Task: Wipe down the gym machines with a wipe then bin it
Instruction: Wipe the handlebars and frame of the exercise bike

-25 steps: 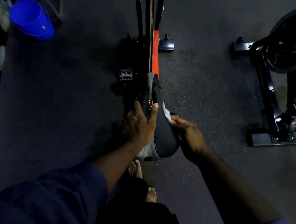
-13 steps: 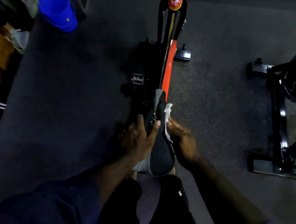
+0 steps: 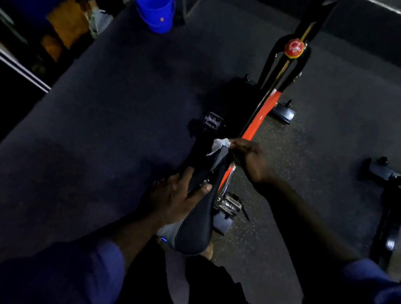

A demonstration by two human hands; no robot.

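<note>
An orange and black exercise bike (image 3: 256, 123) stands on the dark floor, its black saddle (image 3: 197, 223) pointing away from me. My left hand (image 3: 175, 199) grips the saddle's left side near its middle. My right hand (image 3: 251, 161) pinches a crumpled white wipe (image 3: 219, 145) against the saddle's narrow nose. A red knob (image 3: 294, 48) sits on the frame further ahead. Both pedals (image 3: 230, 204) show beside the frame.
A blue bucket (image 3: 156, 5) stands at the far left by a metal frame and piled bags. A second black exercise machine (image 3: 396, 203) is at the right edge. My legs and a bare foot (image 3: 208, 251) are below the saddle.
My right hand has slid the wipe forward along the saddle to its nose. The left hand keeps its hold. The view has swung, so the bike now lies slanted.
</note>
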